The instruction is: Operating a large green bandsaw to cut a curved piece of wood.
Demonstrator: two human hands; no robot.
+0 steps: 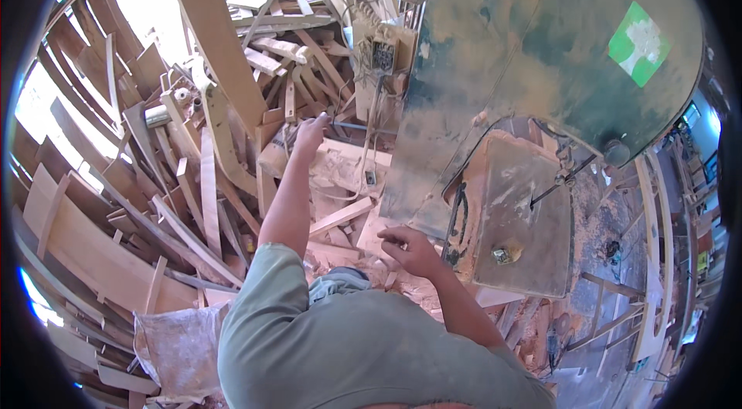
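Reaching forward, the left hand (311, 135) extends over a heap of wood offcuts (193, 177) to the left of the green machine housing (533, 46). Its fingers are loosely curled and hold nothing; the fingertips are at or just above a pale flat board (348, 162) lying near the housing's lower left corner, and contact cannot be confirmed. The right hand (411, 248) hovers below the housing, just left of the dusty metal saw table (519, 216). Its fingers are half bent, palm down, and hold nothing. Sawdust coats the saw table, and a small dark fitting (502, 254) sits near the table's lower edge. A grey electrical box (384, 55) is mounted just left of the housing's upper part. A crumpled sack (182, 347) lies far to the lower left of the housing.
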